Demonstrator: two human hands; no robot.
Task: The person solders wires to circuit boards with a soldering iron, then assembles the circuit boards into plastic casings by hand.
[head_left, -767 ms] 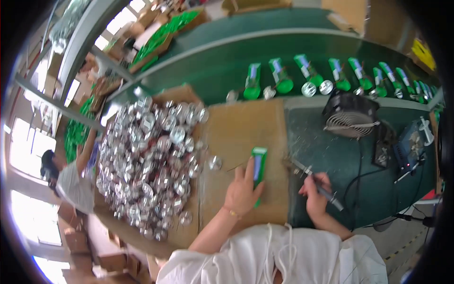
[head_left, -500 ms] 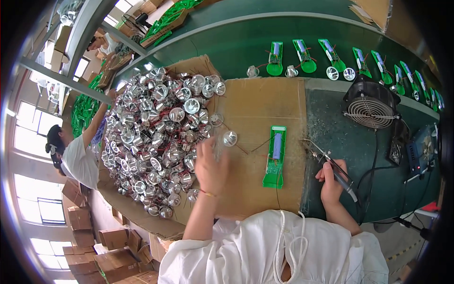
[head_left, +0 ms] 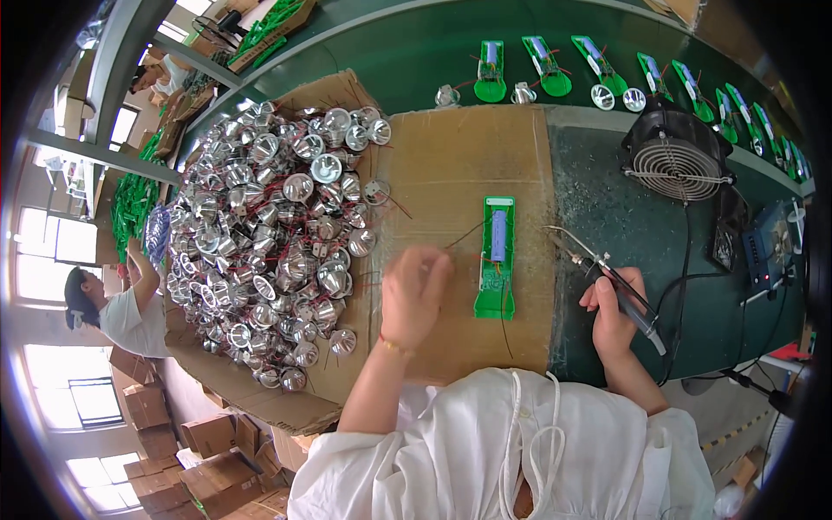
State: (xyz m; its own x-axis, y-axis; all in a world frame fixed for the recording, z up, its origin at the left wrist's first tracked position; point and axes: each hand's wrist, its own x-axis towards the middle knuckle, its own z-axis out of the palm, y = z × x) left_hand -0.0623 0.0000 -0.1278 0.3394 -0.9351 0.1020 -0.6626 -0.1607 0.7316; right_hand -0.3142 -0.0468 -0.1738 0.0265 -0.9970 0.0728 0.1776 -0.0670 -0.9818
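My right hand (head_left: 614, 314) is closed round a soldering iron (head_left: 631, 318) with a thin metal tube along it, its tip pointing left toward the cardboard. A green plastic housing (head_left: 496, 303) lies on the cardboard mat (head_left: 451, 165) between my hands, holding a purple cylindrical cell (head_left: 498, 236) and a small circuit board; dark wires stick out of it. My left hand (head_left: 412, 299) hovers left of the housing, fingers curled and smeared by motion; whatever it may hold is hidden. Close to its left sits a heap of silver lamp reflectors (head_left: 295, 186) with red wires.
A cardboard tray (head_left: 251, 394) carries the heap. Along the back stand several green housings (head_left: 490, 87) with loose reflectors (head_left: 603, 97). At the right are a black fan (head_left: 678, 160), cables and a blue powered unit (head_left: 767, 251). A co-worker (head_left: 121, 303) is at the far left.
My left hand has moved right, from the heap's edge toward the housing. The single reflector beside it no longer shows at its former spot. My right hand keeps the iron; the view has shifted slightly.
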